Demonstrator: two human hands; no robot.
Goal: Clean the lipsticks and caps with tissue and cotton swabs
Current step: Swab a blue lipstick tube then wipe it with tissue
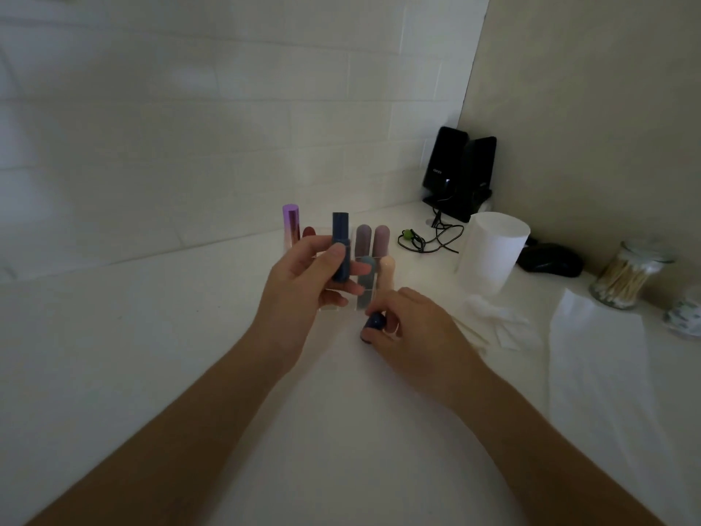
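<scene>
- Grip of left hand point(303, 282) curled round blue lipstick point(340, 246), held upright; right hand point(409, 328) pinching blue cap point(373, 321) low, near counter point(170, 336).
- Judged early: uncapped only, nothing wiped yet, no tissue or swab in either hand.
- Just beyond both hands, clear organizer point(333, 306) with other lipsticks point(363, 239), seemingly awaiting cleaning.
- Right of right hand: tissue pieces point(497, 317) near, tissue roll point(491, 256) beyond, cotton swab jar point(626, 279) farther.
- Open room left of left hand and toward body; wall point(189, 146) close behind organizer.

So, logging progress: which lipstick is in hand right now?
The dark blue lipstick tube, gripped by the left hand; the other lipsticks stand untouched behind it.
</scene>
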